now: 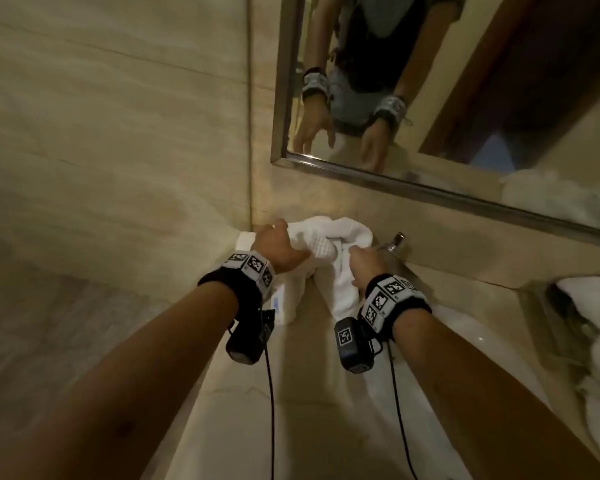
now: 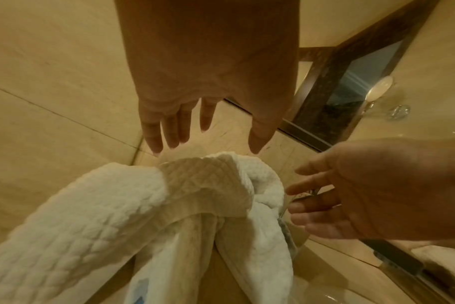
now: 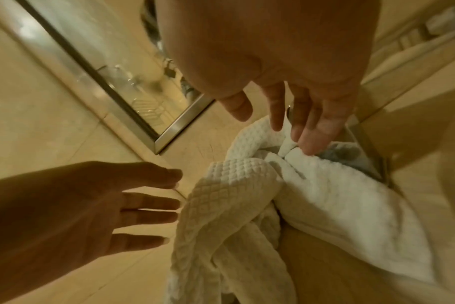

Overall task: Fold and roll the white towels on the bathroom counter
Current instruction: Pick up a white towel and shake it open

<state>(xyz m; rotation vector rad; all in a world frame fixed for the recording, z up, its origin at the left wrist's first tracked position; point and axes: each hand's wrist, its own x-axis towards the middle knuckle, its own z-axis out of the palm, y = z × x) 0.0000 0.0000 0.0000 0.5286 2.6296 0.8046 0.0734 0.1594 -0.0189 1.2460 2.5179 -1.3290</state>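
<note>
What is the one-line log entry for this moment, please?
left hand: open, above towel | right hand: open, fingertips at towel | towel: crumpled on counter, unfolded

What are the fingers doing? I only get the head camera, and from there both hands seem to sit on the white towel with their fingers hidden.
Observer: The left wrist view shows the left hand with its fingers straight and spread just above the towel, gripping nothing.
Operator: And the other one?
Observer: The right wrist view shows the right hand open too, its fingertips down at a bunched fold of the towel, none curled round it.
</note>
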